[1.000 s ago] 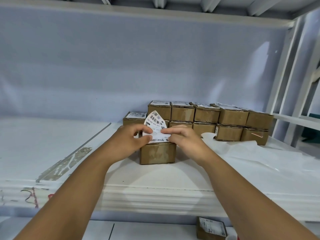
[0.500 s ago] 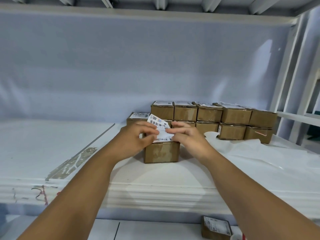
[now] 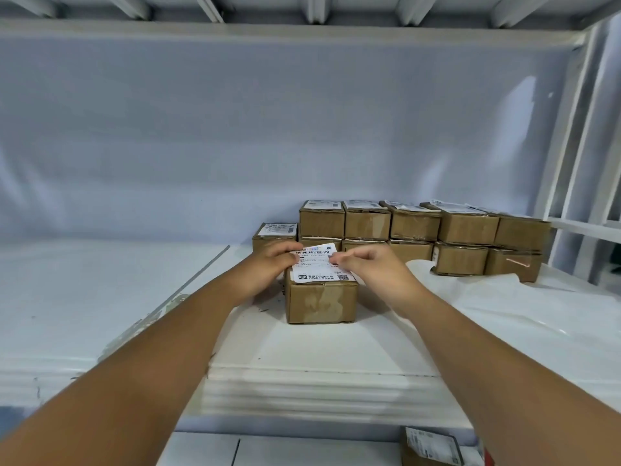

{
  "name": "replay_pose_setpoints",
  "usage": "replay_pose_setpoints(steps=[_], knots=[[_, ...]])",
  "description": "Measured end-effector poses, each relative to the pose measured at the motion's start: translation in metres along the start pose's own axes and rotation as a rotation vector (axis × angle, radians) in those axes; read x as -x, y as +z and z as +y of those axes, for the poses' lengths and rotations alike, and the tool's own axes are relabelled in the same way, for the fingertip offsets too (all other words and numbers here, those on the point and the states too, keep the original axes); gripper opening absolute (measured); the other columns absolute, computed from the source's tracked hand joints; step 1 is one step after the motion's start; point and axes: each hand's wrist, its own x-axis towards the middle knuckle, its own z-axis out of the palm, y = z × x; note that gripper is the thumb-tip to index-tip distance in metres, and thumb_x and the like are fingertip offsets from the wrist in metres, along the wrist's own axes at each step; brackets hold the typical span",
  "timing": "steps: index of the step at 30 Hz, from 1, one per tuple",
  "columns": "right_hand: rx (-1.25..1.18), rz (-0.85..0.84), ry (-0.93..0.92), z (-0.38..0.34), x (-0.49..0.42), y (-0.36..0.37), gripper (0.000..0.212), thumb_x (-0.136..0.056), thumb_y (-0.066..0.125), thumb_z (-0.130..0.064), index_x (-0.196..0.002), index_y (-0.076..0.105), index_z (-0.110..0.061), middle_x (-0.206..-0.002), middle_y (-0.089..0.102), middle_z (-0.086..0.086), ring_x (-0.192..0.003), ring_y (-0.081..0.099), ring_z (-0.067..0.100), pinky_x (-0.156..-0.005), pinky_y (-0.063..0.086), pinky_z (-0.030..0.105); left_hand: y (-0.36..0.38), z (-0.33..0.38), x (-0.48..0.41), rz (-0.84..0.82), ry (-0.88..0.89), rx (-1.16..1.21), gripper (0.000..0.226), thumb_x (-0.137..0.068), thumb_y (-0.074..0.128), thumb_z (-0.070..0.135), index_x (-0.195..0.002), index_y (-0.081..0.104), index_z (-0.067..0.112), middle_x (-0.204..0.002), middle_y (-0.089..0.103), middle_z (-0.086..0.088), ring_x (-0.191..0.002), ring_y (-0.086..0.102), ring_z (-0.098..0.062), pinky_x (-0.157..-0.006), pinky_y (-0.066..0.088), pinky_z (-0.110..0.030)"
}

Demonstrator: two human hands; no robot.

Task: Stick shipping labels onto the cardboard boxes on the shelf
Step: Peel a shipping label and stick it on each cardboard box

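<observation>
A small cardboard box (image 3: 320,302) stands alone near the front of the white shelf (image 3: 302,351). A white shipping label (image 3: 321,269) with barcodes lies nearly flat on its top. My left hand (image 3: 268,269) holds the label's left edge, fingers curled over it. My right hand (image 3: 373,269) pinches the label's right side at the far corner. Behind stands a two-high stack of labelled boxes (image 3: 416,230), and one labelled box (image 3: 274,235) sits at the left of that stack.
Crumpled white paper (image 3: 504,307) covers the shelf's right part. White frame bars (image 3: 578,163) rise at the right. A labelled box (image 3: 431,447) sits on the lower level at bottom right. A metal strip (image 3: 188,284) runs diagonally across the shelf's left part.
The label, which stood curled upward between my hands, has come down flat onto the box top. Both hands have lowered with it.
</observation>
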Motion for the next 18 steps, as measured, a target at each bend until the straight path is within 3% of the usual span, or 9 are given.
replay_pose_setpoints(steps=[3,9,15,18], knots=[[0.053,-0.050,0.021,-0.006,-0.013,-0.001,0.009,-0.087,0.066,-0.010,-0.085,0.074,-0.013,-0.092,0.072,-0.002,-0.091,0.062,0.008,-0.079,0.043,0.011,0.001,-0.003,0.001,0.004,0.018,0.012,0.032,-0.097,0.045,0.016,-0.128,0.054,0.016,-0.137,0.048,0.000,-0.127,0.042,-0.013,-0.109,0.030,-0.029],[-0.044,-0.029,0.033,0.005,-0.020,0.009,0.016,-0.090,0.059,-0.006,-0.098,0.071,-0.011,-0.095,0.068,-0.003,-0.081,0.062,0.005,-0.067,0.046,0.008,0.003,-0.005,-0.001,0.010,0.037,0.021,0.027,-0.097,0.046,0.017,-0.123,0.057,0.020,-0.134,0.050,0.001,-0.125,0.044,-0.012,-0.111,0.029,-0.031],[-0.104,-0.067,0.096,0.008,-0.021,0.011,0.023,-0.091,0.057,-0.007,-0.107,0.068,-0.018,-0.115,0.067,0.005,-0.106,0.063,0.018,-0.101,0.046,0.033,0.003,-0.008,-0.001,0.021,0.018,0.050,0.032,-0.093,0.053,0.026,-0.125,0.057,0.026,-0.139,0.049,0.002,-0.128,0.044,-0.013,-0.114,0.027,-0.038],[-0.143,-0.100,0.124,0.008,-0.023,0.012,0.031,-0.093,0.052,-0.005,-0.120,0.063,-0.015,-0.121,0.063,0.006,-0.107,0.061,0.018,-0.102,0.043,0.028,0.004,-0.006,-0.001,0.043,-0.006,0.018,0.037,-0.097,0.050,0.025,-0.133,0.050,0.022,-0.143,0.044,0.003,-0.126,0.042,-0.009,-0.113,0.027,-0.031]])
